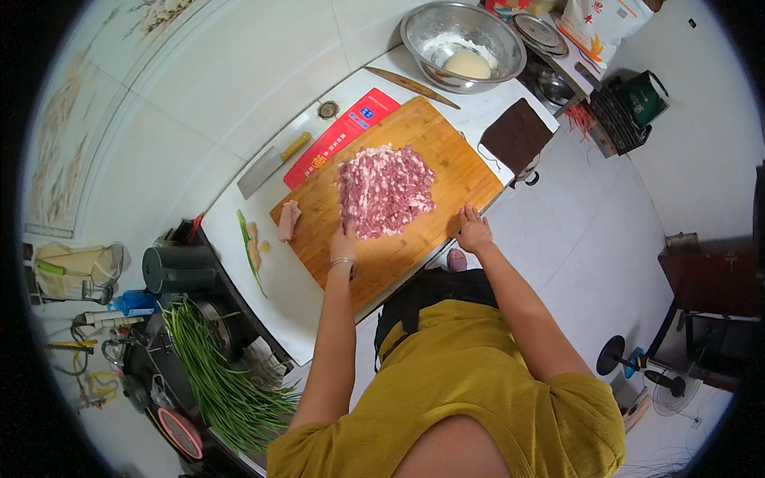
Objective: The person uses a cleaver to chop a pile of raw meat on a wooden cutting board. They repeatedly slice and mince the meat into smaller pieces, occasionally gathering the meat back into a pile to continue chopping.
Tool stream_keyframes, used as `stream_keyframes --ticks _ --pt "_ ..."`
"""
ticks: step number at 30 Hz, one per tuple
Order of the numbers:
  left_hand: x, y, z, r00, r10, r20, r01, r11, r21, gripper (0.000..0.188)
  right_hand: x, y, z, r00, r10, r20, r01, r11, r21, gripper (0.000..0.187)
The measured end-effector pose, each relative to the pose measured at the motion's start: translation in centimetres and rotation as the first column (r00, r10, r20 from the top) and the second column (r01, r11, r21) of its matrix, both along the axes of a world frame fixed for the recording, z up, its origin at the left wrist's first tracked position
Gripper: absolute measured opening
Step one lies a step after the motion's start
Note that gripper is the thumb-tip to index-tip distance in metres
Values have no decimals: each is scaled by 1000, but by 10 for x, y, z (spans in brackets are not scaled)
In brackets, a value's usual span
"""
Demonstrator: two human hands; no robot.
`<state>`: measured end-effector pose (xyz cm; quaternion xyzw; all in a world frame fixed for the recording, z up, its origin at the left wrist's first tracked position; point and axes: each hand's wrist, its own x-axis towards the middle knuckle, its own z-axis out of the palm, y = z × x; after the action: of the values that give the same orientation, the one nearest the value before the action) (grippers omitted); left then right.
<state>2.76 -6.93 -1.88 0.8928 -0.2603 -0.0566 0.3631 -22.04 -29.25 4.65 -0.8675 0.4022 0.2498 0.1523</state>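
Chopped pink and white meat lies spread in a patch on a wooden cutting board. At the patch's left edge, my left hand is closed round what looks like a knife; its dark, narrow blade is seen nearly edge-on and blurred over the meat. A bracelet circles that wrist. My right hand lies on the board's near right edge, fingers stretched out and holding nothing. To the left of my left hand, an uncut pale pink piece of meat sits on the board.
Behind the board lie a red box, a cleaver and a wooden rolling pin. A metal bowl with dough stands at the far right. Ginger and a green onion lie left; garlic chives pile lower left.
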Motion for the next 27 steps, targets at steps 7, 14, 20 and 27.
stream_keyframes --ticks 7,14,20,27 --pt "-1 -32 151 620 -139 -772 -159 941 -298 47 -11 -5 -11 998 16 55 -14 1000 -25 74" --pt "-6 -41 110 679 38 -733 -27 999 26 45 -6 -8 0 998 12 62 -12 1000 -9 73" --pt "-18 -44 92 887 -73 -456 -131 907 -400 45 -9 -5 -11 998 -9 59 10 1000 -17 72" --pt "-14 -38 135 687 -45 -725 -41 994 -100 50 -12 -6 -5 995 -20 99 19 1000 13 73"
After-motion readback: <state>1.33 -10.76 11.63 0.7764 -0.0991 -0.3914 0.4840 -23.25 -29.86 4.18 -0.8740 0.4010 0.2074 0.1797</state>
